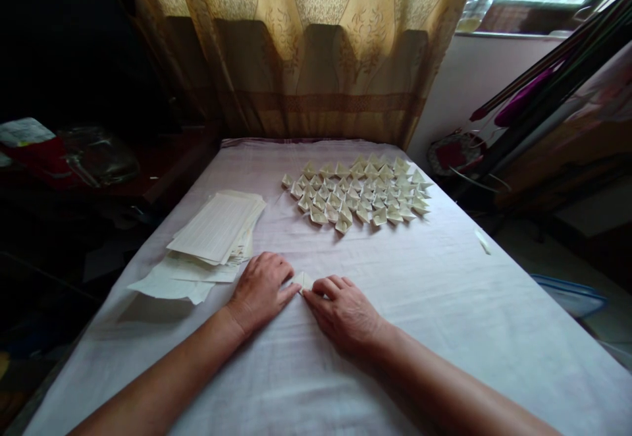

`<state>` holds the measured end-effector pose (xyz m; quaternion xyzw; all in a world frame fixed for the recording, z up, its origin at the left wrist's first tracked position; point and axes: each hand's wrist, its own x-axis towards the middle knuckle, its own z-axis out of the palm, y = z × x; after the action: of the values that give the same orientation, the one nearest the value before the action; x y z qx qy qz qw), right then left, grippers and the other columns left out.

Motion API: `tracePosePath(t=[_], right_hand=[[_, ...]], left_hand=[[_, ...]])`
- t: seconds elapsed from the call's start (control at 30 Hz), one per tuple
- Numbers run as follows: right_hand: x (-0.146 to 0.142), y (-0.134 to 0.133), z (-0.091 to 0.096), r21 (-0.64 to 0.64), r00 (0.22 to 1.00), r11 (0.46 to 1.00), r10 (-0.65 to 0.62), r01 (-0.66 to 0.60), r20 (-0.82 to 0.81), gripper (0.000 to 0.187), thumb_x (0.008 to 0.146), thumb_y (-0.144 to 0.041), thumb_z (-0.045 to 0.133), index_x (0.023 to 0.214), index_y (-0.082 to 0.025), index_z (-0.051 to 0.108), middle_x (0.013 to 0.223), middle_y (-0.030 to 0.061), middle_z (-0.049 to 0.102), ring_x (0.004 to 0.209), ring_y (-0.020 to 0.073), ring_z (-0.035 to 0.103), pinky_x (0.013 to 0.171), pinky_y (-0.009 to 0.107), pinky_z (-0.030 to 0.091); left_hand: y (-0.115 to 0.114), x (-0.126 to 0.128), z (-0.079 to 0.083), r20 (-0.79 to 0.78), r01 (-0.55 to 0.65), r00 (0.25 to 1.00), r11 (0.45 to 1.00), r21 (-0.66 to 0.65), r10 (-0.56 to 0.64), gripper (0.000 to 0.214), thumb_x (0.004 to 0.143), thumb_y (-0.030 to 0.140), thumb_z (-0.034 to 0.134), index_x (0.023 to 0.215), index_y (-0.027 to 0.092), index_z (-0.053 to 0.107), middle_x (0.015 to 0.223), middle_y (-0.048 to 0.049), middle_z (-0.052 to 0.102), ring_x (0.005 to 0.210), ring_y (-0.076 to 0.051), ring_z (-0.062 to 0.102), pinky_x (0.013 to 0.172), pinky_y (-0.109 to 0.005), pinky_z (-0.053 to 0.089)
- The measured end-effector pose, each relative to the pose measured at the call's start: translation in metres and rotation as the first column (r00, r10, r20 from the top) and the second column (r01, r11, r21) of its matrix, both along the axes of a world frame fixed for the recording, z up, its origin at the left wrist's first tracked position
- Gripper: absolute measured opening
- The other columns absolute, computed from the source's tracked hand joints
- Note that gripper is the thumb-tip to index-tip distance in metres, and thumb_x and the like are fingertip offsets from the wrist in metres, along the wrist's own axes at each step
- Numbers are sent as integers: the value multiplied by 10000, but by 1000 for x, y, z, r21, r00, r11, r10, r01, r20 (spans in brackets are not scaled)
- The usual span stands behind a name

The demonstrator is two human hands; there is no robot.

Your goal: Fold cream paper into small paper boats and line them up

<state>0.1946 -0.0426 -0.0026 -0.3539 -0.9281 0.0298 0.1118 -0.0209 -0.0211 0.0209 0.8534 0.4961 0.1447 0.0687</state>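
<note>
A small folded piece of paper lies on the cloth between my two hands, its top coming to a point. My left hand is closed on its left side, thumb and fingers at the edge. From the right, my right hand pinches the lower edge, its fingers curled. The fingers cover much of the paper. Beyond my hands, toward the far right, stand several rows of small folded paper boats. Left of my left hand lies a stack of printed paper sheets, with looser, paler sheets under its near end.
A pale cloth covers the table. A small white strip lies near the right edge. Behind the table hangs a yellow-brown curtain. Dark furniture with a red-and-white packet is at left; a blue-rimmed item sits low at right.
</note>
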Motion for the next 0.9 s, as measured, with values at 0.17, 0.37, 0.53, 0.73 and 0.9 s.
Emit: tracePosePath(t=[0.17, 0.37, 0.53, 0.73, 0.9], right_hand=[[5, -5, -4, -73, 980, 997, -34, 20, -198, 347, 932, -207, 519, 1266, -220, 613, 1060, 94, 647, 948, 223, 552, 835, 375, 436], [3, 3, -9, -224, 871, 972, -171, 72, -460, 207, 923, -193, 495, 1054, -204, 655, 970, 71, 672, 848, 173, 616, 804, 318, 488], [-11, 26, -1, -501, 739, 840, -471, 209, -481, 161, 841, -308, 621, 970, -213, 628, 836, 10, 685, 707, 148, 624, 639, 247, 470], [-26, 68, -2, -534, 548, 808, -573, 250, -610, 148, 822, -327, 574, 779, -206, 645, 684, -6, 665, 632, 146, 585, 632, 253, 443], [-29, 80, -12, -535, 452, 828, -546, 167, -705, 196, 818, -383, 546, 756, -207, 603, 647, -20, 631, 589, 132, 558, 589, 236, 452]], left_hand=[[1, 17, -5, 18, -135, 990, 983, -123, 138, 104, 829, 288, 663, 846, 201, 610, 931, -45, 654, 963, -242, 568, 846, -375, 421], [-1, 25, -3, 154, -188, 961, 950, -249, 230, 78, 785, 223, 642, 828, 211, 579, 985, -32, 662, 993, -231, 583, 867, -364, 421], [16, 27, -1, 457, -59, 838, 883, -465, 297, 67, 742, 252, 632, 751, 209, 582, 682, 41, 601, 656, -144, 540, 627, -250, 377], [52, 31, -14, 595, -38, 727, 885, -463, 343, 208, 748, 385, 641, 815, 196, 588, 719, 34, 595, 680, -128, 534, 635, -226, 399], [54, 36, -28, 695, 21, 615, 873, -487, 373, 339, 799, 520, 571, 747, 189, 525, 604, 57, 495, 541, -95, 465, 533, -206, 377]])
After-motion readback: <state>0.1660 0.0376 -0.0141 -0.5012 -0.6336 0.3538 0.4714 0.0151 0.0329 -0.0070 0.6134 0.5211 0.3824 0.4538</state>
